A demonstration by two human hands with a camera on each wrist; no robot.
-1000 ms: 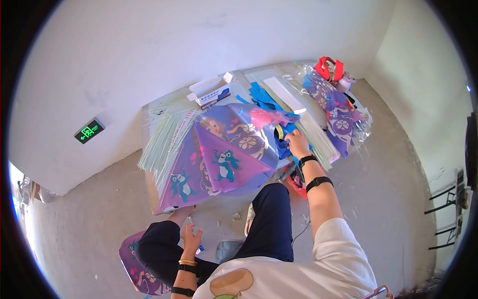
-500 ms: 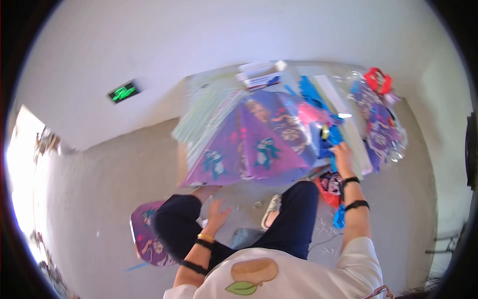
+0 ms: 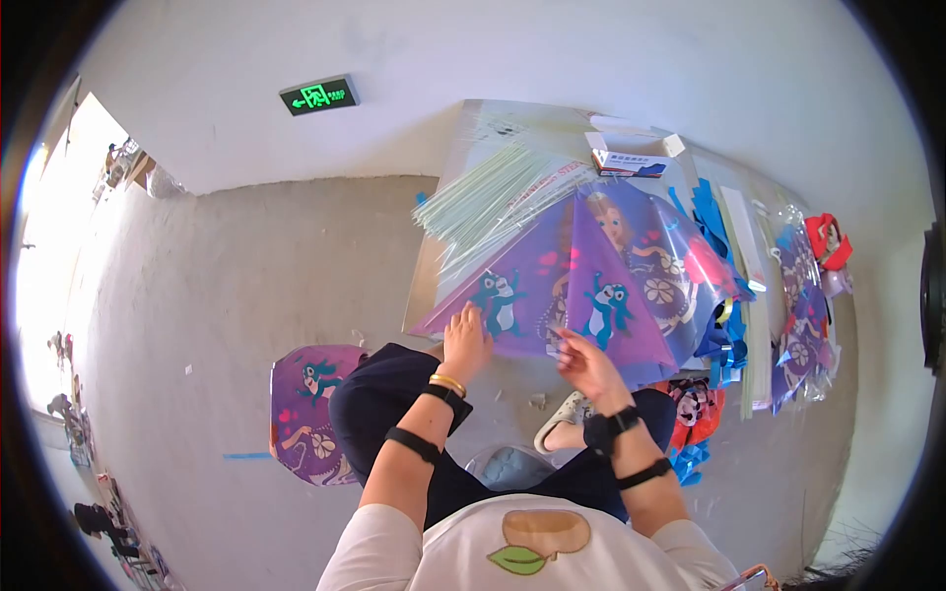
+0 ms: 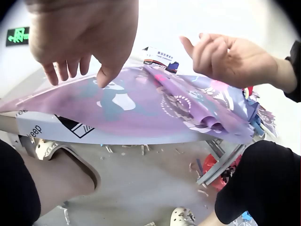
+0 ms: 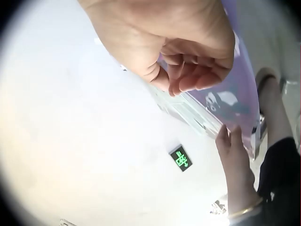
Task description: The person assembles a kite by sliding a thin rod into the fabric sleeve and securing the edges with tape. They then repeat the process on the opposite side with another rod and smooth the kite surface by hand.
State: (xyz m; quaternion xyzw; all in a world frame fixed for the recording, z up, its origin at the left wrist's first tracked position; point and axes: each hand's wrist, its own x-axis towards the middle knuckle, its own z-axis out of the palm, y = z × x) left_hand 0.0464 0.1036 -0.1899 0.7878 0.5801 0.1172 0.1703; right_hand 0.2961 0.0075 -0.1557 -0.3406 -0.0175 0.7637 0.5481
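Observation:
A purple kite, printed with a princess and blue penguin-like figures, lies spread over the table in front of me. My left hand is at its near left part, fingers relaxed and pointing down close over the film in the left wrist view. My right hand is raised at the near edge, right of the left hand. Its fingers curl in, and the thumb tip meets the fingertips in the right wrist view; I cannot tell whether something thin is between them.
Pale thin rods lie at the table's left, behind the kite. A small open box stands at the back. Blue strips and a bagged kite are on the right. Another purple printed piece lies low beside my left knee.
The right hand has left the blue items at the right and moved to the kite's near edge. The left hand has risen from beside the leg to the kite. The head view has turned left.

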